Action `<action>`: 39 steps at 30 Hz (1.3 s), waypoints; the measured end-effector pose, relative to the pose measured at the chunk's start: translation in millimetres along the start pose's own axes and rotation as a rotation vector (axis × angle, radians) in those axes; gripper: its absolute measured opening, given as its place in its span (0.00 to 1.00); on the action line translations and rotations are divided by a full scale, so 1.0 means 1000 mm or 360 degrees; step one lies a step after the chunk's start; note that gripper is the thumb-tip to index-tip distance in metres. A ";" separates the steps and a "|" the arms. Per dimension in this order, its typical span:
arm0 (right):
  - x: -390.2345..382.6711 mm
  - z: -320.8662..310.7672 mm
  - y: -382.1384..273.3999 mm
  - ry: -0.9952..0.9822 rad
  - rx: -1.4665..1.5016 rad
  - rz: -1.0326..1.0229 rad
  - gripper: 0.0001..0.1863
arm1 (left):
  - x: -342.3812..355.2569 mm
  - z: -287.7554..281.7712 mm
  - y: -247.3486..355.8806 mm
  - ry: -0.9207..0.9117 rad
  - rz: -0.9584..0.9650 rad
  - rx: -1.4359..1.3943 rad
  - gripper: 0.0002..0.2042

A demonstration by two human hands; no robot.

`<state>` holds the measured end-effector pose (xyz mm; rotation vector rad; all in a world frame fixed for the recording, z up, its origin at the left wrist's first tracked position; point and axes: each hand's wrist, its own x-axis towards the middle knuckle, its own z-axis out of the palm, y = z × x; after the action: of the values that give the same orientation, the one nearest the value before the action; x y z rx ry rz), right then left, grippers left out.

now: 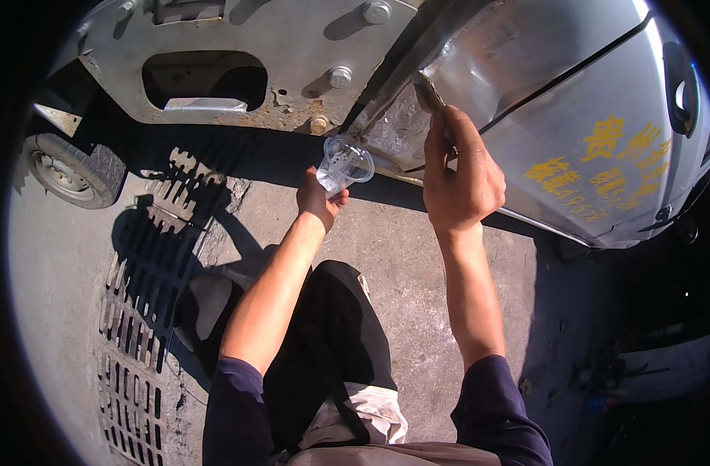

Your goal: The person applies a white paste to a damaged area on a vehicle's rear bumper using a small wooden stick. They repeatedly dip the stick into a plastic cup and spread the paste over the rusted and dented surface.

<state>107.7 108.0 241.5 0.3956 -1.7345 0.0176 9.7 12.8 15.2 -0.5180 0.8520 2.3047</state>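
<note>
My left hand [318,203] holds a clear plastic cup [344,165] tilted up near the lower edge of a silver vehicle body panel [603,93]. My right hand [457,175] grips a small brush or flat tool [428,93], its tip pressed against the shiny, wet-looking patch [401,128] on the panel beside a dark seam. Both forearms are bare, with dark blue sleeves pushed up above the elbows. I am crouched, my dark trousers below.
A rusty grey panel [238,31] with bolts and an oval cut-out lies at the top left. A wheel [67,175] stands at the left. A metal drain grate [141,311] is set in the concrete ground. Yellow characters mark the silver door.
</note>
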 end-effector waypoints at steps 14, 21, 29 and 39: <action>0.009 -0.003 0.002 0.0013 -0.0001 0.0025 0.15 | 0.001 -0.002 0.000 -0.0017 -0.0033 0.0009 0.26; -0.010 -0.008 -0.014 -0.0202 0.0092 0.0249 0.13 | -0.001 -0.005 -0.001 -0.0092 0.0035 0.0017 0.26; -0.029 -0.010 -0.021 -0.0913 0.0691 0.1318 0.08 | -0.006 0.000 0.003 -0.0061 -0.0003 0.0005 0.25; -0.057 0.015 -0.011 -0.1634 0.0400 0.0979 0.10 | -0.026 -0.001 0.004 -0.0255 0.0155 0.0182 0.20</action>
<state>105.3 108.4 181.6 0.0023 -2.8288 0.5654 26.1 -1.3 31.2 -0.2431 0.9413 2.3316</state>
